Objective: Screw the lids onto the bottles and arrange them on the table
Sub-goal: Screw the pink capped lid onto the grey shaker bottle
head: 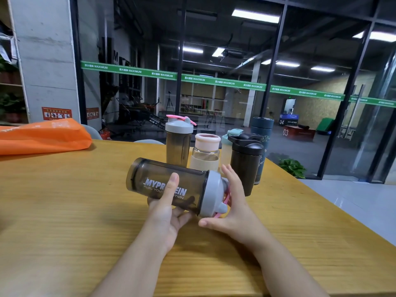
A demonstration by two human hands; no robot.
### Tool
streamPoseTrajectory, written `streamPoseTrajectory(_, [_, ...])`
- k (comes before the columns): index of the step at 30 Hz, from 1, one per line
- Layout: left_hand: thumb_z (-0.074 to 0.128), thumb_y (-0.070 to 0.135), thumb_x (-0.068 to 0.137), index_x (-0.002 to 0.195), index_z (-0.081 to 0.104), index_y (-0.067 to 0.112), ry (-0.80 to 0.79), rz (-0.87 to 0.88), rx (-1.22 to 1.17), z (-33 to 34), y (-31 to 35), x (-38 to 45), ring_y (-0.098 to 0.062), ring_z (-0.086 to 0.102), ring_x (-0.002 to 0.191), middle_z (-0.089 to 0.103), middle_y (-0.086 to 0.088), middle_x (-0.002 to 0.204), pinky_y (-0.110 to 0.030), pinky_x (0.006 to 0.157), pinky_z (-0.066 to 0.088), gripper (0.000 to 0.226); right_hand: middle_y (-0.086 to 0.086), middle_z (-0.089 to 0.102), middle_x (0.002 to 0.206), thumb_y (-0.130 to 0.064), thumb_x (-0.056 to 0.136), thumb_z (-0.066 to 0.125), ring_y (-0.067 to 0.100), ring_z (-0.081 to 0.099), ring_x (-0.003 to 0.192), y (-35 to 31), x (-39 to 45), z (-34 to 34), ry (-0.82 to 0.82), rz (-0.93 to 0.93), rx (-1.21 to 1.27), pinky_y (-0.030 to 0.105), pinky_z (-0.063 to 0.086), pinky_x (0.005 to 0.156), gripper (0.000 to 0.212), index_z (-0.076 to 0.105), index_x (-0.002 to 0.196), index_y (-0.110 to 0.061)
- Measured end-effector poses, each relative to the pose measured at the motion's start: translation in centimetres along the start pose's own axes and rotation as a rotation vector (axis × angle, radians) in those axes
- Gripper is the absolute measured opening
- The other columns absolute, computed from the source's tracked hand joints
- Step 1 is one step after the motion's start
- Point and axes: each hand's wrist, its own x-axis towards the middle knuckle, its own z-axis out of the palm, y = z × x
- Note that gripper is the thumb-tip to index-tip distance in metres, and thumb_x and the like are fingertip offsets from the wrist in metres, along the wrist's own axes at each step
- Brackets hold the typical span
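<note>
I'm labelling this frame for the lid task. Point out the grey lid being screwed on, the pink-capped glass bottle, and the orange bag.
grey lid [214, 195]: head view, its side wall.
pink-capped glass bottle [206, 155]: head view, clear glass.
orange bag [42, 137]: head view, upper surface.

Dim room behind glass, bright ceiling strip lights [255, 17] glaring; table [64, 211] evenly lit with soft shadows under forearms, near table edge motion-blurred, wide-angle bending at frame edges, background slightly soft
</note>
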Motion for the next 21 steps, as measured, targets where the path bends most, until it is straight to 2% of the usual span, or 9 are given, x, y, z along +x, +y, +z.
streamPoseTrajectory(1, [0.079, 0.049, 0.046, 0.129, 0.050, 0.019, -0.005, -0.009, 0.007, 0.0, 0.0, 0.0, -0.032, 0.072, 0.089, 0.073, -0.009, 0.108, -0.047, 0.074, 0.058, 0.093, -0.019, -0.004, 0.157, -0.049, 0.053, 0.085, -0.003, 0.003, 0.145, -0.1, 0.0, 0.0, 0.005, -0.018, -0.020, 0.007, 0.017, 0.110, 0.113, 0.010, 0.136, -0.065])
streamPoseTrajectory(3, [0.079, 0.046, 0.050, 0.128, 0.050, 0.018, -0.007, -0.018, 0.010, 0.0, 0.0, 0.0, -0.033, 0.073, 0.088, 0.074, -0.009, 0.106, -0.049, 0.078, 0.058, 0.088, -0.015, 0.002, 0.157, -0.045, 0.054, 0.085, -0.008, 0.004, 0.143, -0.3, 0.0, 0.0, 0.022, -0.022, -0.021, 0.001, 0.018, 0.105, 0.104, 0.018, 0.130, -0.070])
streamPoseTrajectory(6, [0.078, 0.039, 0.054, 0.128, 0.048, 0.019, -0.008, -0.016, -0.011, 0.0, -0.1, -0.1, -0.034, 0.072, 0.089, 0.073, -0.011, 0.107, -0.052, 0.081, 0.056, 0.082, -0.008, 0.022, 0.153, -0.038, 0.056, 0.086, -0.001, 0.021, 0.141, -0.2, 0.0, -0.1, 0.031, -0.015, -0.017, 0.008, 0.027, 0.105, 0.097, 0.027, 0.129, -0.064])
streamPoseTrajectory(9, [0.078, 0.035, 0.056, 0.130, 0.047, 0.021, -0.031, -0.022, -0.040, 0.1, 0.0, -0.2, -0.037, 0.070, 0.094, 0.071, -0.012, 0.112, -0.053, 0.082, 0.056, 0.081, -0.006, 0.038, 0.142, -0.030, 0.058, 0.087, 0.000, 0.041, 0.126, -0.3, -0.2, -0.2, 0.038, 0.013, 0.009, 0.011, 0.036, 0.098, 0.096, 0.032, 0.134, -0.050])
streamPoseTrajectory(11, [0.077, 0.034, 0.059, 0.130, 0.047, 0.022, -0.064, -0.006, -0.029, 0.1, 0.0, -0.3, -0.036, 0.070, 0.096, 0.070, -0.012, 0.113, -0.053, 0.081, 0.056, 0.078, -0.007, 0.045, 0.135, -0.029, 0.059, 0.087, 0.006, 0.050, 0.119, -0.6, -0.2, -0.4, 0.020, 0.056, 0.090, 0.023, 0.046, 0.096, 0.095, 0.033, 0.134, -0.050])
streamPoseTrajectory(13, [0.077, 0.033, 0.060, 0.129, 0.047, 0.023, -0.101, 0.022, -0.012, 0.0, -0.1, -0.4, -0.034, 0.070, 0.098, 0.070, -0.011, 0.114, -0.053, 0.080, 0.057, 0.077, -0.004, 0.050, 0.128, -0.023, 0.062, 0.087, 0.014, 0.061, 0.105, -0.9, -0.3, -0.4, -0.019, 0.093, 0.219, 0.034, 0.055, 0.080, 0.092, 0.035, 0.133, -0.049])
streamPoseTrajectory(15, [0.077, 0.033, 0.058, 0.130, 0.046, 0.025, -0.130, 0.044, -0.002, 0.0, -0.1, -0.4, -0.033, 0.070, 0.099, 0.071, -0.010, 0.114, -0.054, 0.081, 0.057, 0.079, 0.003, 0.050, 0.125, -0.015, 0.066, 0.084, 0.015, 0.066, 0.088, -1.1, -0.2, -0.5, -0.040, 0.117, 0.299, 0.030, 0.055, 0.065, 0.088, 0.036, 0.134, -0.044])
streamPoseTrajectory(17, [0.078, 0.033, 0.056, 0.133, 0.044, 0.026, -0.150, 0.064, 0.006, 0.0, -0.1, -0.3, -0.033, 0.069, 0.102, 0.070, -0.009, 0.116, -0.054, 0.082, 0.056, 0.085, 0.008, 0.049, 0.121, -0.018, 0.064, 0.082, 0.013, 0.067, 0.078, -1.1, 0.0, -0.5, -0.040, 0.147, 0.345, 0.028, 0.054, 0.061, 0.087, 0.036, 0.135, -0.039])
streamPoseTrajectory(21, [0.079, 0.034, 0.053, 0.134, 0.044, 0.028, -0.185, 0.097, 0.036, 0.0, -0.3, -0.3, -0.030, 0.067, 0.107, 0.069, -0.007, 0.120, -0.051, 0.082, 0.056, 0.088, 0.014, 0.051, 0.118, -0.031, 0.054, 0.079, 0.007, 0.064, 0.071, -1.0, 0.2, -0.7, -0.054, 0.231, 0.433, 0.023, 0.051, 0.057, 0.091, 0.039, 0.136, -0.031])
